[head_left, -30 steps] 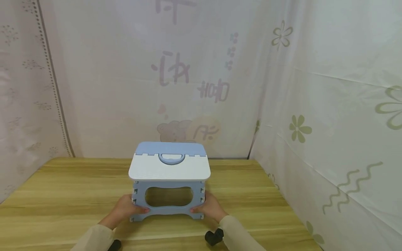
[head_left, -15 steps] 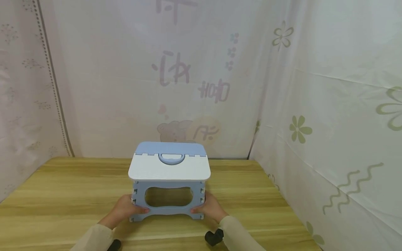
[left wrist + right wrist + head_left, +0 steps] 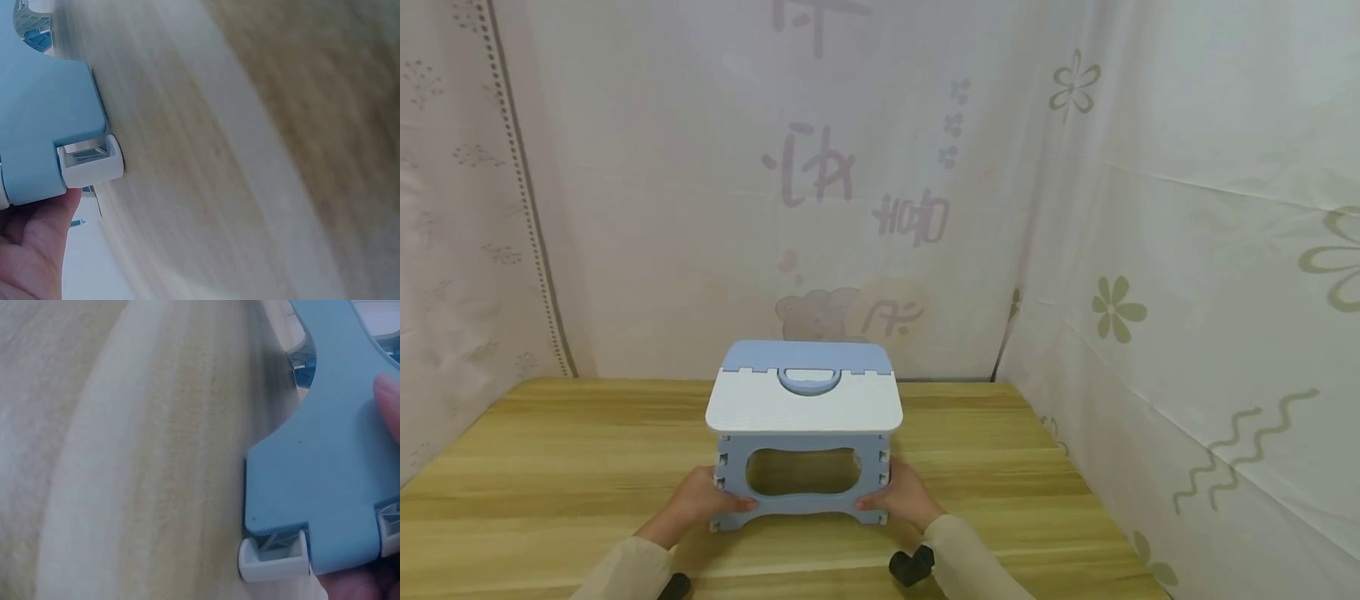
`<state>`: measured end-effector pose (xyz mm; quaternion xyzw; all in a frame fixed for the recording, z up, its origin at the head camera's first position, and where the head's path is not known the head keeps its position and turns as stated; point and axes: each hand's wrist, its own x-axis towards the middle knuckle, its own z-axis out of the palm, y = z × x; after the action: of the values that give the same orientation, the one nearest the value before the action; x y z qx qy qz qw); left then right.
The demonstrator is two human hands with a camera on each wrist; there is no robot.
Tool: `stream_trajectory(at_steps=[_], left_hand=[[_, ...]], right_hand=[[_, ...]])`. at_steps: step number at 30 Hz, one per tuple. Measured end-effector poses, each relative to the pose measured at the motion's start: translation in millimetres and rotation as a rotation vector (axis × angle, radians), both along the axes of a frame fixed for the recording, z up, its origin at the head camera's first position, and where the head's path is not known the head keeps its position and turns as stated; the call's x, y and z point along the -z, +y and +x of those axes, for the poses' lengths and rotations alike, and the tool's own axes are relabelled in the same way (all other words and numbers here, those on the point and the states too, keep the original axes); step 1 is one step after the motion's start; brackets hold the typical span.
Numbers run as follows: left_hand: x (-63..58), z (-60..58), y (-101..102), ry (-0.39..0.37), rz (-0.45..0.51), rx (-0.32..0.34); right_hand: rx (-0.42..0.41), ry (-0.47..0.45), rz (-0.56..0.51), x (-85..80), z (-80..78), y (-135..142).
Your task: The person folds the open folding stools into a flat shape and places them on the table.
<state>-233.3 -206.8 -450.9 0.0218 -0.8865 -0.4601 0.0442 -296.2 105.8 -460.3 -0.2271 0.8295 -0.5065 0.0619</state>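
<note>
Nothing visibly shifts since earlier: at lower centre, left hand (image 3: 702, 493) and right hand (image 3: 906, 497) grip the stool (image 3: 805, 408), seemingly steadying it, the next move likely needing even pressure.

There is one stool (image 3: 805, 410) on one table (image 3: 587, 450). There are two hands, one left hand (image 3: 695, 500) and one right hand (image 3: 907, 497), two sleeves (image 3: 628, 571) and two black things (image 3: 912, 567).

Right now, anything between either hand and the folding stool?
Nothing visible: the left hand and right hand already grip the folding stool directly, one at each side of its blue legs.
</note>
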Motion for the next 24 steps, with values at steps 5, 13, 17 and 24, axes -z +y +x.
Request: stream_trajectory(at_steps=[5,13,17,24], left_hand=[[0.6,-0.2,-2.0,0.014,-0.019,0.006],[-1.1,-0.8,0.1,0.015,0.002,0.014],[0.9,-0.7,1.4,0.014,-0.001,0.019],[0.2,-0.4,-0.7,0.014,-0.012,0.010]], right_hand=[[0.007,0.012,0.006,0.6,-0.2,-1.0],[-0.005,0.031,0.000,-0.8,-2.4,2.4],[0.013,0.002,0.003,-0.4,0.5,2.8],[0.009,-0.029,-0.026,-3.1,3.1,-0.4]])
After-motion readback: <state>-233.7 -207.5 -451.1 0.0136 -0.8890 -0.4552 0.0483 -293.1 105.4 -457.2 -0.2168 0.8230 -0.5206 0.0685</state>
